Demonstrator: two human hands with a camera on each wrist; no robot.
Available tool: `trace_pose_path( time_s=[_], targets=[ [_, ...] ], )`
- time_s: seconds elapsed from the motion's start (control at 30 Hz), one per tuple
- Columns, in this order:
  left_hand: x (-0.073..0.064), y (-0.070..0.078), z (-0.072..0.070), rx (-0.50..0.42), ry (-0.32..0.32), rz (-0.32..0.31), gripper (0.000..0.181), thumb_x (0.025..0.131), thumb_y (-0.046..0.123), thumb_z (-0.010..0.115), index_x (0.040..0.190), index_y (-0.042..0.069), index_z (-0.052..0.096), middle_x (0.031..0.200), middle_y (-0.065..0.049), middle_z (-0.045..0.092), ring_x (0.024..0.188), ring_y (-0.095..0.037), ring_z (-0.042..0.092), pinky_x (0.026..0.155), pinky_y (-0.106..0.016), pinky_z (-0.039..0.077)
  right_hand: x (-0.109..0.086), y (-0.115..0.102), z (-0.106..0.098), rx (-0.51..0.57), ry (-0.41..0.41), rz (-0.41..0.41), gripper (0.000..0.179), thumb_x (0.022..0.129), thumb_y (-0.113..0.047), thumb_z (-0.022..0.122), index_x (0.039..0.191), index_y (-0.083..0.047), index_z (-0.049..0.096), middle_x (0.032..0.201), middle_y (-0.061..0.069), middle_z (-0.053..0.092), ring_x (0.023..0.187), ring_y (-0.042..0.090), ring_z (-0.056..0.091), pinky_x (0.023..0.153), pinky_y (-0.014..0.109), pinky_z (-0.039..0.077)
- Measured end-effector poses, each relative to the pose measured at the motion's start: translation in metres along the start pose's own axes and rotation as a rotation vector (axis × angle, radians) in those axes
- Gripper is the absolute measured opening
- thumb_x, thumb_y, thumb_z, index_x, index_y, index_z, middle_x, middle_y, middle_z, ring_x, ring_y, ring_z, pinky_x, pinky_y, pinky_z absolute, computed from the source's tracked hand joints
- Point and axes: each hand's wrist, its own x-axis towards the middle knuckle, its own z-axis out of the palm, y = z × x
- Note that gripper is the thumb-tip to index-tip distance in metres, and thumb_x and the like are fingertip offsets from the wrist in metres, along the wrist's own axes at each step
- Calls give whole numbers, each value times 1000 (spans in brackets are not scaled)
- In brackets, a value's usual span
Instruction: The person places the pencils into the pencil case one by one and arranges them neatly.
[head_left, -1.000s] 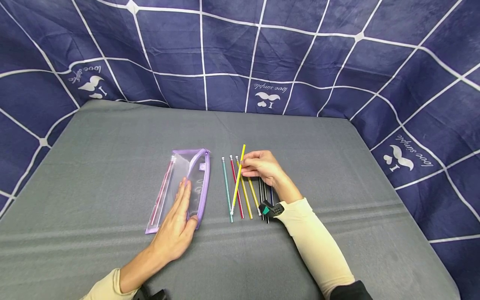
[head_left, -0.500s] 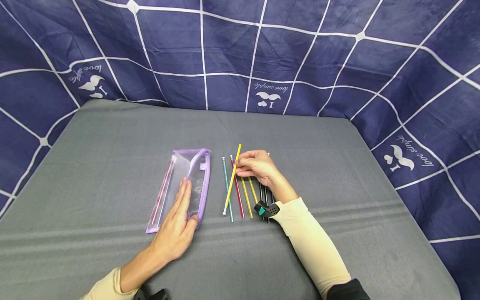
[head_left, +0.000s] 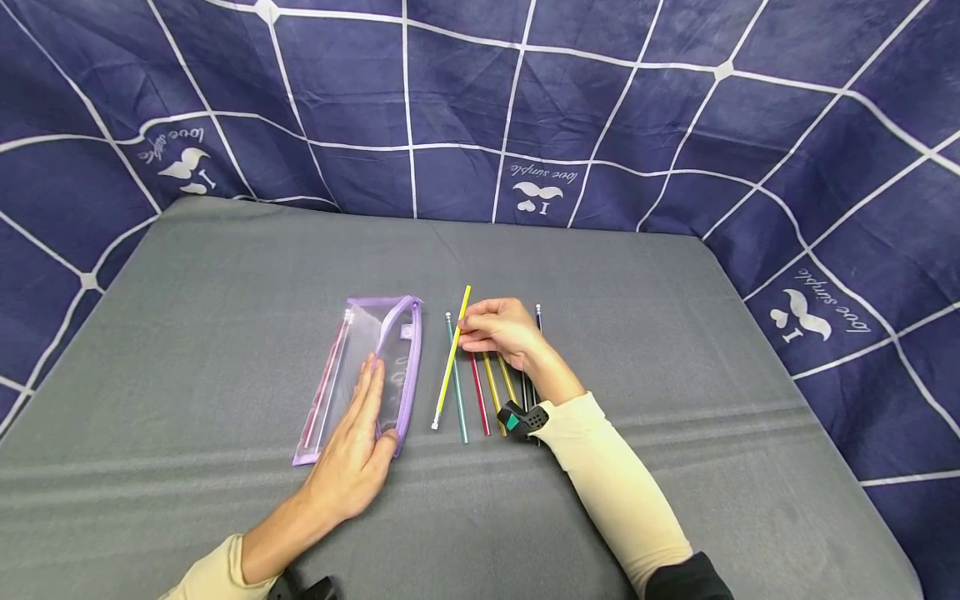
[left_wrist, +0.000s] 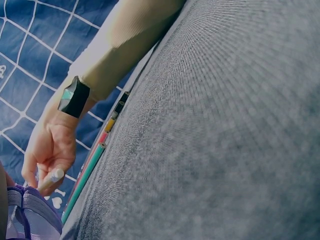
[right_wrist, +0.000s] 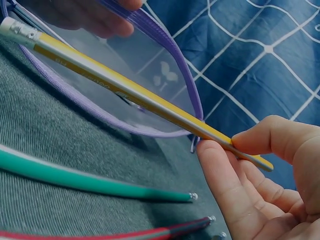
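A clear pencil case with purple trim lies on the grey surface, its zipped mouth parted. My left hand rests over it with straight fingers, thumb at the purple edge. Between thumb and fingers, my right hand pinches a yellow pencil near its eraserless end, the white eraser pointing toward me. In the right wrist view the yellow pencil slants across the case's gaping mouth. Below my right hand lie a green pencil, a red pencil and two yellow ones.
Dark pencils lie at the right end of the row, partly covered by my right forearm. A reddish pencil shows inside the case's left side. Navy cloth with white lines hangs behind the grey padded surface.
My right hand has moved left with the yellow pencil, from above the red and yellow pencils to past the green one, nearer the case. My left hand has stayed still.
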Motion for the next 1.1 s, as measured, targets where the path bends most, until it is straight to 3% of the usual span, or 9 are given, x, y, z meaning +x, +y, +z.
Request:
trace_pose_path(
  time_s=[0.7,1.1],
  targets=[
    [0,-1,1,2,9,28,86,79,-3,54,156,-4,13,161,-25,13,148,-35,15,121,-33,7,2,8,33,39,-39,-55,13,82,14,58,89,3,62,71,10,67,58,15,68,58,25,59],
    [1,0,-1,5,-4,-1,85,79,-4,52,155,-5,14,162,-23,12,148,-35,15,121,-30,6,3,17,50,22,-59,-4,11,85,14,59,93,6,60,70,9,68,60,15,68,60,26,59]
  ],
)
